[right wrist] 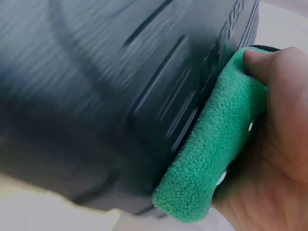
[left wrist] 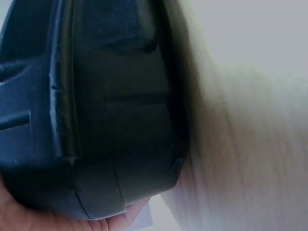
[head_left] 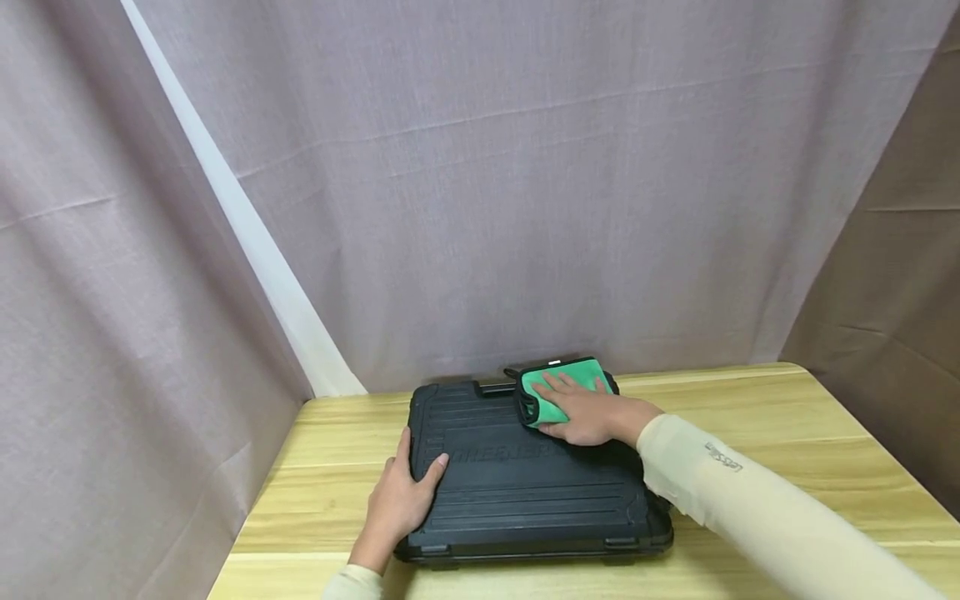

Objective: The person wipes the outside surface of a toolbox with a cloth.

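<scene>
Grey-mauve curtains (head_left: 525,208) hang behind and beside your pale wood table (head_left: 322,467), a white strip (head_left: 247,225) at ten o'clock. At six o'clock lies a black, ribbed case (head_left: 525,487) with moulded lettering. Your left hand (head_left: 401,500) grips its nine-o'clock edge; your right hand (head_left: 588,412), fingers spread, presses a folded, fuzzy, black-edged green cloth (right wrist: 207,144) onto its one-o'clock area.

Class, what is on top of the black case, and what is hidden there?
On the case: a green cloth under the right hand, and part of the left hand. Its surface beneath them cannot be seen.
</scene>
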